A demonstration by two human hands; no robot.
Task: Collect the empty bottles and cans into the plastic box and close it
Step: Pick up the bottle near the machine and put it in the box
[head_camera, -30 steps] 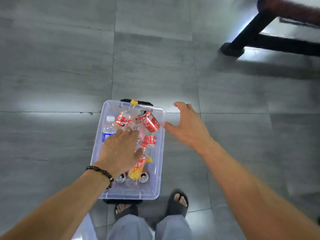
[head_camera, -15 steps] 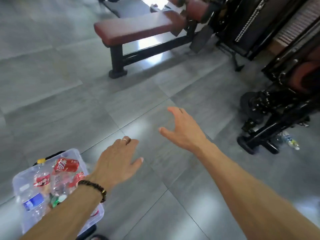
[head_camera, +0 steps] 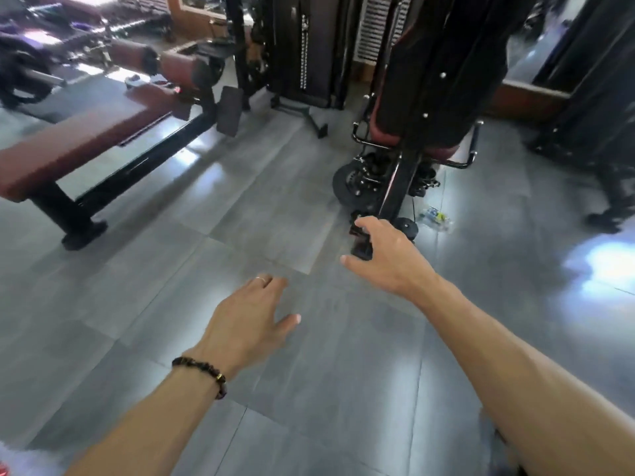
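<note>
A clear plastic bottle (head_camera: 435,217) with a yellow-green label lies on the grey floor beside the base of a black exercise machine, up and to the right of my right hand. My right hand (head_camera: 386,255) is stretched forward over the floor, fingers relaxed, holding nothing. Lower and to the left, my left hand (head_camera: 251,319) hovers with spread fingers, a ring on one finger and a bead bracelet at the wrist, also holding nothing. The plastic box is out of view, apart from a small red patch at the bottom left corner that I cannot identify.
A dark red padded bench (head_camera: 79,146) on a black frame stands at the left. A black exercise machine (head_camera: 405,156) with a red seat stands ahead, its foot just beyond my right hand. More black machines (head_camera: 591,132) line the back and right.
The view has swung up and to the right, away from the box, which has left the frame. Both hands stay extended and hold nothing; the bottle by the machine now lies closer.
</note>
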